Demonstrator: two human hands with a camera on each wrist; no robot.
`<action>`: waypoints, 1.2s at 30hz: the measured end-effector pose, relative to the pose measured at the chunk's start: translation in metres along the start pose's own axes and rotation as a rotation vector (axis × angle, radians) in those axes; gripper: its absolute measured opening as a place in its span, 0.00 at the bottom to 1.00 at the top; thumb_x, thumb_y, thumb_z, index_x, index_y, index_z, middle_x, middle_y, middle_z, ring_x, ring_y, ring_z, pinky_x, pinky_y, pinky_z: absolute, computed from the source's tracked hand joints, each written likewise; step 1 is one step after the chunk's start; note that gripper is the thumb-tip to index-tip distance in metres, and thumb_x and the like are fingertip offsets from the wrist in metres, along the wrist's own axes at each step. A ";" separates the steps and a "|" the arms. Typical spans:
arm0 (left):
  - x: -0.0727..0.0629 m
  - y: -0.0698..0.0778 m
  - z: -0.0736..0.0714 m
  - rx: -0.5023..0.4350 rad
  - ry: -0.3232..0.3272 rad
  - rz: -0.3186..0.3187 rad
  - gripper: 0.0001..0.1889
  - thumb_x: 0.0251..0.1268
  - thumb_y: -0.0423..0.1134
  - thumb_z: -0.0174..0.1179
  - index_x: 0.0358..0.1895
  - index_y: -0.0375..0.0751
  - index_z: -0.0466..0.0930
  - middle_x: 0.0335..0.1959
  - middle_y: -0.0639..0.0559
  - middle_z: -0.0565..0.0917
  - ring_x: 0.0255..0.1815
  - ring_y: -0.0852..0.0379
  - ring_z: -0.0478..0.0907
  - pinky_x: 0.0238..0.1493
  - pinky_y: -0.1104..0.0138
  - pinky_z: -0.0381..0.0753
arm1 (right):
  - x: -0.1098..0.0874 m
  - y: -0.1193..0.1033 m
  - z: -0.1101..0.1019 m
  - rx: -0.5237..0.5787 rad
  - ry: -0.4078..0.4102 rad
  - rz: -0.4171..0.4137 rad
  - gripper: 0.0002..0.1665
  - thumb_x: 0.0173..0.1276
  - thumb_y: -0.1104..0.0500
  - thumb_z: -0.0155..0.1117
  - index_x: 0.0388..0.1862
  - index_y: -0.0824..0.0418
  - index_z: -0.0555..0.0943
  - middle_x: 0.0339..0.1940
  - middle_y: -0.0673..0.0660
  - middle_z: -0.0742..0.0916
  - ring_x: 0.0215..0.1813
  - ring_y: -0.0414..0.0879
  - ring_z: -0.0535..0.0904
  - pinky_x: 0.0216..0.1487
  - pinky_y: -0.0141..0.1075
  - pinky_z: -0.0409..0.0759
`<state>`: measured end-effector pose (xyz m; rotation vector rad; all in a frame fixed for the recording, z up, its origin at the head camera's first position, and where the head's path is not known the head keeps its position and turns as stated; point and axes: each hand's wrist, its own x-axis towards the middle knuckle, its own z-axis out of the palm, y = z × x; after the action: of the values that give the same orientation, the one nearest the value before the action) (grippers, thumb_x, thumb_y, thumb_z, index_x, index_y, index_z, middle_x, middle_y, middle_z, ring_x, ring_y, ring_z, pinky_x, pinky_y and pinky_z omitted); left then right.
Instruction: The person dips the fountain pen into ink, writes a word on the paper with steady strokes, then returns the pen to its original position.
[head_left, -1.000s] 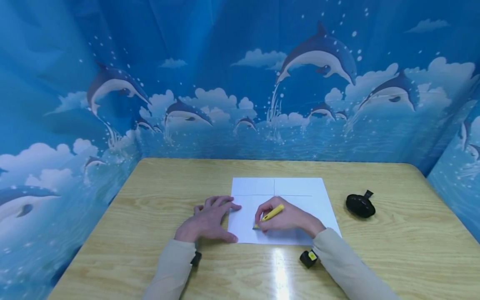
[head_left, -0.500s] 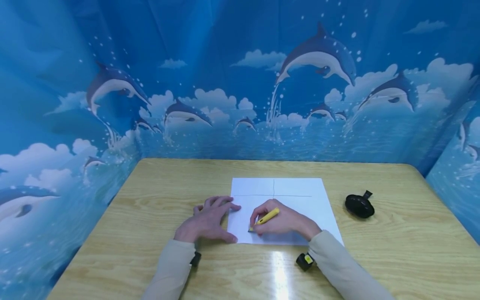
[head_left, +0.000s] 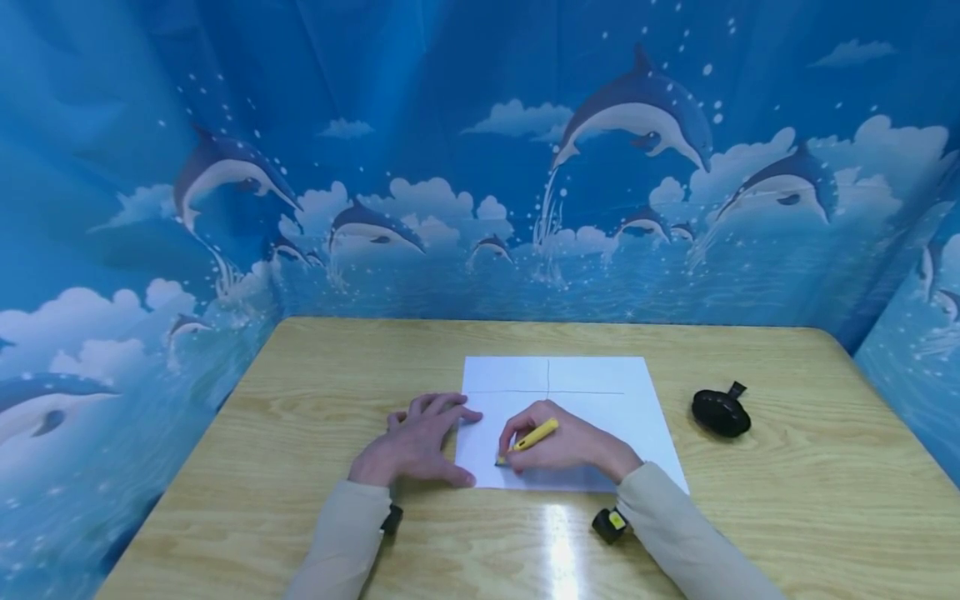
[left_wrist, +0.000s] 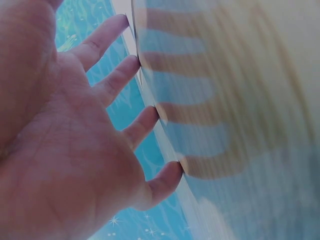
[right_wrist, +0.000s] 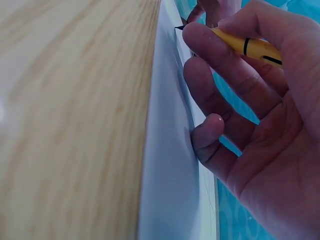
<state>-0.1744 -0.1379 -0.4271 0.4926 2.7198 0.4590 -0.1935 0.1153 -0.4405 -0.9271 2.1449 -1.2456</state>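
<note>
A white sheet of paper (head_left: 600,425) lies on the wooden table, with one thin line across its upper part and a short one meeting it from the top edge. My right hand (head_left: 562,436) pinches a yellow pen (head_left: 537,433) between thumb and fingers, its dark tip at the paper's lower left. In the right wrist view, the other fingers curl loosely below the pen (right_wrist: 260,49), the little finger against the sheet. My left hand (head_left: 412,442) rests with fingers spread at the sheet's left side, index finger and thumb on its edge. The left wrist view shows the fingertips (left_wrist: 172,170) pressing down.
A rounded black object (head_left: 721,412) with a small tab sits on the table to the right of the paper. A blue curtain (head_left: 450,167) printed with dolphins hangs behind the table (head_left: 337,358). Small black devices are strapped at both wrists.
My right hand has shifted slightly left and towards me with the pen, its tip now lower on the sheet; it barely moves in the last half second. My left hand stays put.
</note>
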 end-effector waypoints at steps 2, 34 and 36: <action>0.000 0.000 0.000 0.000 0.002 -0.002 0.45 0.46 0.66 0.76 0.72 0.67 0.71 0.82 0.56 0.60 0.82 0.35 0.51 0.67 0.27 0.59 | 0.000 0.000 0.000 0.007 -0.005 0.000 0.06 0.66 0.62 0.67 0.37 0.54 0.89 0.25 0.49 0.89 0.20 0.33 0.67 0.24 0.25 0.65; -0.003 -0.002 -0.002 -0.030 -0.019 0.013 0.45 0.48 0.65 0.75 0.73 0.67 0.70 0.82 0.57 0.58 0.83 0.36 0.48 0.69 0.28 0.57 | -0.031 0.033 -0.059 -0.032 0.471 0.316 0.09 0.73 0.54 0.63 0.45 0.57 0.86 0.32 0.53 0.91 0.32 0.47 0.82 0.33 0.33 0.75; -0.003 -0.002 -0.002 -0.030 -0.019 0.012 0.45 0.48 0.65 0.75 0.74 0.67 0.69 0.82 0.57 0.58 0.83 0.36 0.48 0.69 0.27 0.56 | -0.029 0.034 -0.059 -0.039 0.469 0.319 0.10 0.74 0.54 0.63 0.45 0.57 0.86 0.31 0.52 0.91 0.32 0.47 0.82 0.33 0.34 0.75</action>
<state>-0.1729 -0.1411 -0.4252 0.5036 2.6896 0.4948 -0.2263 0.1818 -0.4410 -0.2972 2.5525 -1.3545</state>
